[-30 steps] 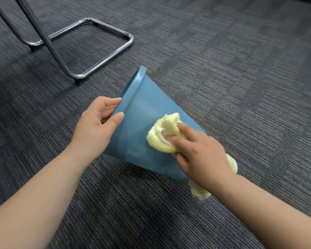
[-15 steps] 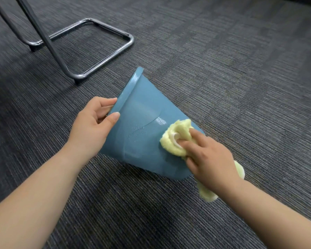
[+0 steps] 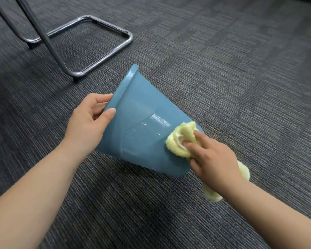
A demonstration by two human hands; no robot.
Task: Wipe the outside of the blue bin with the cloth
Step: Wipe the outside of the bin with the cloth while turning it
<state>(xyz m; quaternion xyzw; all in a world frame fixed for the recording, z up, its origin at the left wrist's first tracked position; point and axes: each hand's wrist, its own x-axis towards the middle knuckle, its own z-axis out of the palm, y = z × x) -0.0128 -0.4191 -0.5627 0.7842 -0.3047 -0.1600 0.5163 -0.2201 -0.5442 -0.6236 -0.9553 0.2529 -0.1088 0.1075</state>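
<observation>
A blue bin (image 3: 140, 126) lies tipped on its side on the dark carpet, its rim pointing up and left, its base to the lower right. My left hand (image 3: 90, 123) grips the rim, thumb on the outer wall and fingers curled inside. My right hand (image 3: 212, 159) holds a bunched pale yellow cloth (image 3: 180, 141) and presses it against the bin's outer wall near the base. A tail of the cloth hangs out below my wrist. Water droplets and a wet sheen show on the wall left of the cloth.
A chrome chair frame (image 3: 104, 56) rests on the carpet behind and left of the bin, with a dark slanted leg (image 3: 48, 42) rising from it. Grey striped carpet (image 3: 241, 78) spreads all around.
My right hand has slid the cloth along the bin's wall from the middle toward the base. The left hand keeps its grip on the rim, and the bin has barely moved.
</observation>
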